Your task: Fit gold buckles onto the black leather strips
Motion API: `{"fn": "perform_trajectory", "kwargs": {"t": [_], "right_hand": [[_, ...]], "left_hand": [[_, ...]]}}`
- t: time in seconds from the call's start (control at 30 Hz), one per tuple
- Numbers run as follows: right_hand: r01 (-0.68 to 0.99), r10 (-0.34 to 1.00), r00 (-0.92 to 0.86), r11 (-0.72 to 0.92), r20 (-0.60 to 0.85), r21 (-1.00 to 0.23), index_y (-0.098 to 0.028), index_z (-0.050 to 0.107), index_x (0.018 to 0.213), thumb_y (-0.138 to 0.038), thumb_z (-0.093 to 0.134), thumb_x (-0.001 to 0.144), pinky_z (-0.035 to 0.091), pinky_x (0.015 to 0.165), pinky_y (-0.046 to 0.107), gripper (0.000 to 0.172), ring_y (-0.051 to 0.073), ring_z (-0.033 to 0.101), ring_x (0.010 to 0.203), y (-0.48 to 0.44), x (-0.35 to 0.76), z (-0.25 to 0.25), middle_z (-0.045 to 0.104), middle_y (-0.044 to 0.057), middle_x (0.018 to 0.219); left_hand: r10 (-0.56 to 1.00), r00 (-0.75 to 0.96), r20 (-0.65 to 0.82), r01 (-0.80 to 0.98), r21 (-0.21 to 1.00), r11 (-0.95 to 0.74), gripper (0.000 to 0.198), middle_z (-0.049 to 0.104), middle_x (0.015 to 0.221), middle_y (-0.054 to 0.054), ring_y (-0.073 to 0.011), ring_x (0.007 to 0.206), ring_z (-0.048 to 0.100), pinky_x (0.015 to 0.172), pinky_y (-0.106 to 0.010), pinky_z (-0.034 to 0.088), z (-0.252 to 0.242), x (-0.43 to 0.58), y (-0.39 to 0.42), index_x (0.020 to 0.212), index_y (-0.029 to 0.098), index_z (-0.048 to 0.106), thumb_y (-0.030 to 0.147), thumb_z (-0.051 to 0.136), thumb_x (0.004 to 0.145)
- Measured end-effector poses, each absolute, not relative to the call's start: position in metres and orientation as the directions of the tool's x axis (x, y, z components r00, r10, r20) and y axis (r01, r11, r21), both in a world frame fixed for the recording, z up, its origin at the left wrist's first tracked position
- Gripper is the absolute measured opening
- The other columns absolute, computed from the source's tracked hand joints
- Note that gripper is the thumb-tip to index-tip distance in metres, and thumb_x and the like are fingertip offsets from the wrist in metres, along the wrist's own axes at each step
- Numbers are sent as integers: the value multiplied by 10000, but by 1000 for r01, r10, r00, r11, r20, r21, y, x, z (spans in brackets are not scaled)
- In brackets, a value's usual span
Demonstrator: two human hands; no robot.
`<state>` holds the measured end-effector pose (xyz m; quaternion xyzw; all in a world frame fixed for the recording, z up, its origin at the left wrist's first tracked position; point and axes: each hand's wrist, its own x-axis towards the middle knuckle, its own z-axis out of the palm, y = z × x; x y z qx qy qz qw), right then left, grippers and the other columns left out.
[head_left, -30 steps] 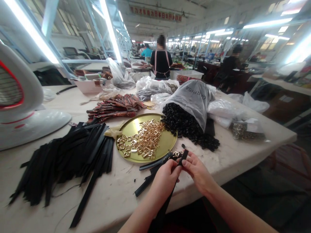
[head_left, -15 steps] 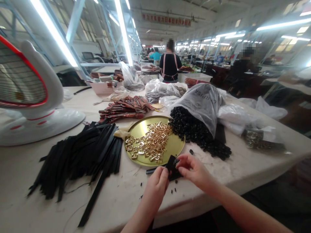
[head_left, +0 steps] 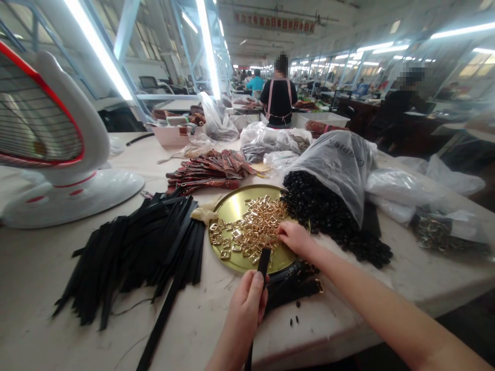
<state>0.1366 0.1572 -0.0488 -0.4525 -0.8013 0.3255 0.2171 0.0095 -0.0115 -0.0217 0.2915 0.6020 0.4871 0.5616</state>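
Observation:
My left hand (head_left: 251,298) is closed around a black strap (head_left: 264,262), whose end points up over the near rim of a round gold tray (head_left: 232,198). My right hand (head_left: 296,237) reaches over the tray's right side, fingertips pinched at the pile of gold buckles (head_left: 255,226); whatever they hold is too small to make out. Under my right forearm lie black straps with gold pieces at their ends (head_left: 297,291). Left of the tray is a heap of black straps (head_left: 135,247). Small black pieces (head_left: 328,206) spill from a plastic bag (head_left: 340,165) on the right.
A white fan (head_left: 73,190) with a red rim stands at the left. Reddish-brown strips (head_left: 212,172) lie behind the tray, near a pink box (head_left: 174,135). A clear bag of metal parts (head_left: 436,229) is at the right. A person in an apron (head_left: 279,100) stands farther back.
My right hand has left the strap and moved up to the buckle pile. My left hand now holds the strap alone, upright. Straps with gold ends show beneath my right forearm. The view has shifted slightly.

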Motion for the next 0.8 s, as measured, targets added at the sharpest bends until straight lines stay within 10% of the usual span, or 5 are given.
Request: {"fn": "perform_trajectory", "kwargs": {"t": [0.13,0.37,0.57,0.8], "right_hand": [[481,869,-495,275,1,-833,-165,549,814,-251,526,799,427,606,240,90,117,511,644,125,158,-22,557,-4,729],[-79,745,-585,-447,-321,-891,-160,574,771,-306,742,634,422,568,206,262,64,500,545,54,184,10,545,-38,650],[-34,839,-500,-268,-215,-963,-142,619,813,-333,733,648,414,556,215,277,76,503,555,33,198,8,591,-8,694],[38,862,-507,43,18,-998,-153,639,670,-383,632,729,418,593,262,238,131,495,594,10,197,-15,536,-16,569]], "left_hand": [[937,-195,-289,-162,952,260,288,442,512,78,-29,348,297,333,-141,191,-15,8,-5,745,184,441,469,450,781],[975,-9,-222,-166,962,218,244,445,500,82,-38,342,315,336,-155,208,-1,34,-7,770,181,459,420,506,758],[999,-9,-33,204,978,34,220,539,593,29,-92,457,451,450,-199,331,6,49,-32,860,193,545,376,429,823],[986,-47,161,679,729,-87,201,668,807,-53,-207,721,593,633,-275,373,16,65,-42,897,243,611,335,454,814]]}}
